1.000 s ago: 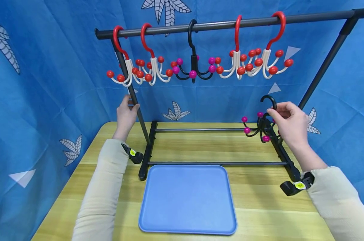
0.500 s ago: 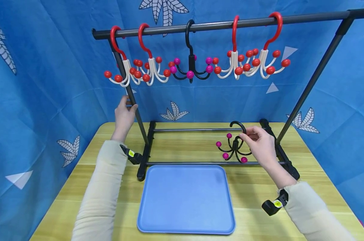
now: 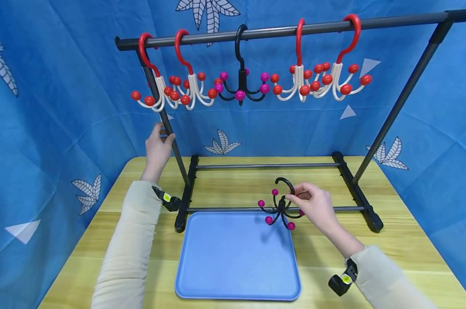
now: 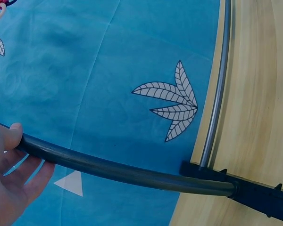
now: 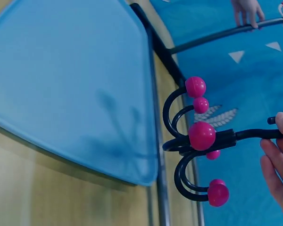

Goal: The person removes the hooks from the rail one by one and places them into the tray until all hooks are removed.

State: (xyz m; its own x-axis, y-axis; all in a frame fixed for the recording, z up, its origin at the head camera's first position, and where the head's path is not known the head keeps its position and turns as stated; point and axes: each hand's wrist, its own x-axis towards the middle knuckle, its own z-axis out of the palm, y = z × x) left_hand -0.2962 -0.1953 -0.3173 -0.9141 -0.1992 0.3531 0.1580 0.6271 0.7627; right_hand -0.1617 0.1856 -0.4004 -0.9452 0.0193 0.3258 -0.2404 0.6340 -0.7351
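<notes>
My right hand pinches a black multi-hook hanger with pink ball tips by its curved hook. It hangs above the back right corner of a blue tray, and its shadow falls on the tray in the right wrist view, where thumb and fingers hold the hanger's neck. My left hand holds the left post of a black rack, thumb on one side and fingers on the other, as the left wrist view shows with the post.
On the rack's top bar hang several white hangers with red hooks and balls, and one black hanger with pink balls between them. The rack's base stands on a wooden table. A blue curtain surrounds the table.
My right hand has carried the black hanger left, down and nearer, from beside the right post to over the tray's back right corner. The left hand has stayed on the post.
</notes>
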